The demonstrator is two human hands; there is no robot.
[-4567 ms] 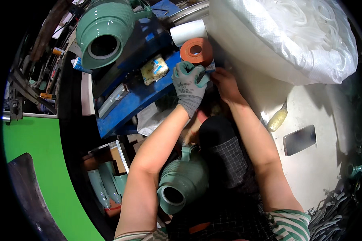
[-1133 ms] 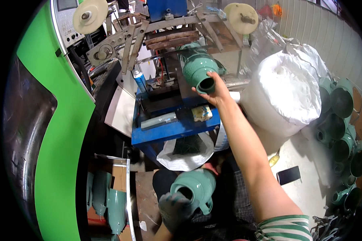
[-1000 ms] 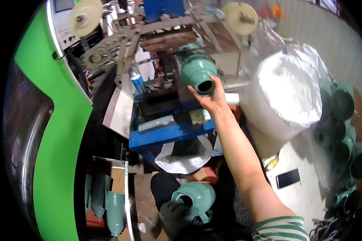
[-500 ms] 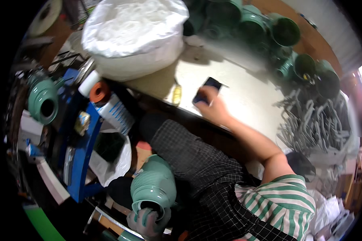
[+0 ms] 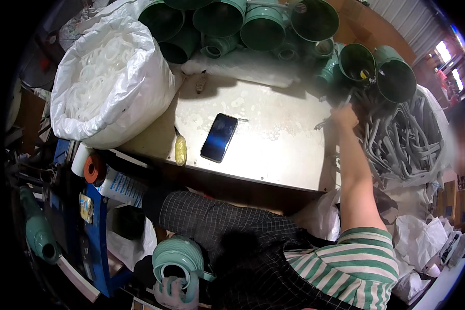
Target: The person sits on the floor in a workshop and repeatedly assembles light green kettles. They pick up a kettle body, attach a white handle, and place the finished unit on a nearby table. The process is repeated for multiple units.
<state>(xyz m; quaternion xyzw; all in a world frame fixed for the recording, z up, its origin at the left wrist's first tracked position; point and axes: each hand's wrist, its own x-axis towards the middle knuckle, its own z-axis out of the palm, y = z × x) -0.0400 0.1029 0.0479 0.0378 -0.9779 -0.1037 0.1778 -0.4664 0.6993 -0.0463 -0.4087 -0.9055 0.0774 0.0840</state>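
My left hand (image 5: 176, 292), in a pale glove, is closed on the rim of a green plastic jug-like shell (image 5: 176, 254) by my lap. Its fingers hook over the round mouth of the shell, which has a ribbed body. Farther off, my bare right hand (image 5: 344, 117) is closed around a thin grey plastic strip (image 5: 347, 99), whose ends stick out on both sides of the fist. Beside that hand, a clear bag holds a heap of curved grey strips (image 5: 398, 137). A dark phone (image 5: 219, 137) lies flat on the white table (image 5: 274, 147).
A white sack (image 5: 155, 93) of translucent rings stands at the table's left. More green shells (image 5: 263, 32) line the back, open ends facing me. A yellow-wrapped tool (image 5: 180, 149) lies near the front edge. Left of my legs stands a blue frame (image 5: 99, 243).
My right hand has left the phone and moved right to the grey strips, taking hold of one. The view has shifted; my left hand still grips the green shell.
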